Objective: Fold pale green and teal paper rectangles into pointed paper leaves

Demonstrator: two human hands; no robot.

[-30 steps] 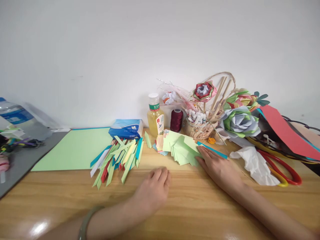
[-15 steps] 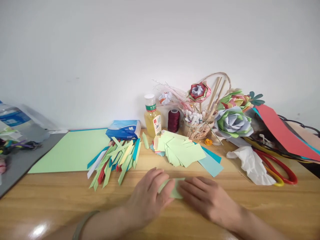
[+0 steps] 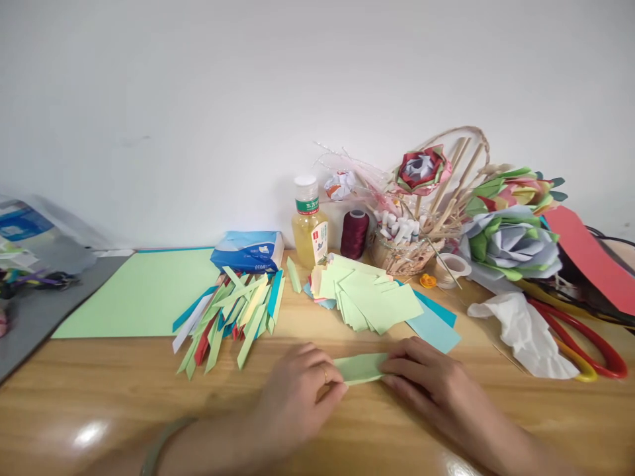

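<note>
A small light green piece of paper (image 3: 361,368) stretches between my two hands, low over the wooden table. Its left end is pinched in my left hand (image 3: 305,396), which wears a ring and a bangle. My right hand (image 3: 431,383) grips the other end, its fingers closed over the edge. Just beyond them lies a fanned pile of green paper pieces (image 3: 380,299), with blue paper (image 3: 434,327) sticking out at its right. Left of that is a heap of folded paper strips (image 3: 233,317) in green, blue, red and white.
Behind stand a tissue pack (image 3: 248,251), a yellow liquid bottle (image 3: 308,228), a maroon thread spool (image 3: 354,235) and a basket (image 3: 399,254) with sticks. Folded paper flowers (image 3: 513,241), a crumpled tissue (image 3: 523,334) and red-handled scissors (image 3: 590,340) lie right. A large green sheet (image 3: 133,297) lies left.
My right hand has come from the paper pile towards my left hand, bringing a green piece. Both hands now grip it by its ends. The pile's blue paper is more exposed.
</note>
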